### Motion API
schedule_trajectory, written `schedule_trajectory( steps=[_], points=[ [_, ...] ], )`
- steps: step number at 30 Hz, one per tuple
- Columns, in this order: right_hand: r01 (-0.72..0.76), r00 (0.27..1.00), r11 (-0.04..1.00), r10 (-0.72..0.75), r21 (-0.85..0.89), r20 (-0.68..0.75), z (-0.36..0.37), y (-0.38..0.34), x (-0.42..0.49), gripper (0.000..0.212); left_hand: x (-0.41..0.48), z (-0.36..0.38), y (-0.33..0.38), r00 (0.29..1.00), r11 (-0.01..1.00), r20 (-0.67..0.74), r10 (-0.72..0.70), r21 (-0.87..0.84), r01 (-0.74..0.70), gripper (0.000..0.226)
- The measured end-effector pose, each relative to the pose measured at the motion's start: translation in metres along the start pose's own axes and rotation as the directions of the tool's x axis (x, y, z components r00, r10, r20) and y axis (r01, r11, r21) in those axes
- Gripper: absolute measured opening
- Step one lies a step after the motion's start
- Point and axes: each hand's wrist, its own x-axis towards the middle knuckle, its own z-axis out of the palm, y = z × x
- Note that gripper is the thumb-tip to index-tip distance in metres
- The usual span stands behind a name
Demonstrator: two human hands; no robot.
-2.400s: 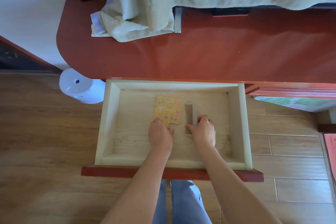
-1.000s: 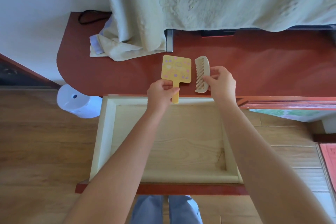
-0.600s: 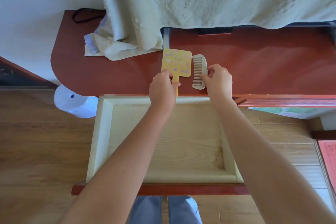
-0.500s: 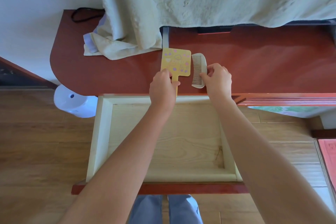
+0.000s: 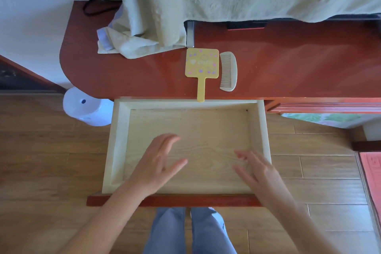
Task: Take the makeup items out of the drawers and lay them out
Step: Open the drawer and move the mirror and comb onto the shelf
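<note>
Fingers (image 5: 168,142) straight and spread, the left hand (image 5: 158,163) and right hand (image 5: 259,169) hover well apart over the open drawer (image 5: 262,140), gripping nothing. On the red desktop (image 5: 299,64) the yellow hand mirror (image 5: 202,63) and pale comb (image 5: 228,71) lie parallel, just beside each other, seemingly so each shows plainly; the mirror's handle tip overhangs the front edge. With the drawer floor bare, pushing it shut looks the likely next step.

Lettering on the hand mirror (image 5: 202,63): too blurred.
</note>
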Motion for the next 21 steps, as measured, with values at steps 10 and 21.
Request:
schedule_trajectory(
  steps=[10,21],
  points=[
    [0.187,0.981,0.915,-0.190,-0.358,0.029,0.054,0.020,-0.063,0.064,-0.085,0.039,-0.052,0.987,0.872,0.092,0.129,0.463,-0.157,0.082],
    [0.059,0.986,0.879,-0.124,-0.473,-0.108,0.057,0.009,-0.022,0.094,-0.051,0.031,-0.048,0.995,0.890,-0.069,-0.071,0.446,0.095,0.124]
  ],
)
